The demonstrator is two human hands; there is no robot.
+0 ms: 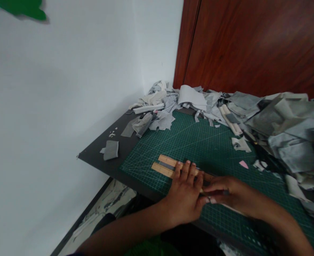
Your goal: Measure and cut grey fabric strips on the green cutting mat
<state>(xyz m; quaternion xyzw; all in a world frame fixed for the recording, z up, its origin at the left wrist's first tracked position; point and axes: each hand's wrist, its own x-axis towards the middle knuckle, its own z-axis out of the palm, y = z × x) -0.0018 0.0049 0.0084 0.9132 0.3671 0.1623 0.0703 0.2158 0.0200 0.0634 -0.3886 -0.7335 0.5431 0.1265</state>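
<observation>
Tan wood shows in the head view, where an upper strip (168,160) and a lower strip (162,170) run side by side under the left hand (185,199), their ends jutting out to the left of its fingers. A grey band (167,165) lies in the gap between them. The left hand is spread wide and flat, its fingers laid across the wood and its thumb angled toward the right hand (212,192). That one is narrow, fingertips drawn together just beside the left thumb; whatever sits between them is too small and shaded to tell.

Under both hands is a green mat (199,138) on a dark counter (92,153). Left of the left hand, well apart, lies a grey folded piece (111,150); beyond the right hand are a pink scrap (243,164) and a large cloth heap (295,131).

To do this well, I would judge, press evenly across both strips so that neither pivots and the gap stays parallel. Fine right-hand work goes best close to the left thumb, with light fingertips, since a hard tug could skew the wood.
</observation>
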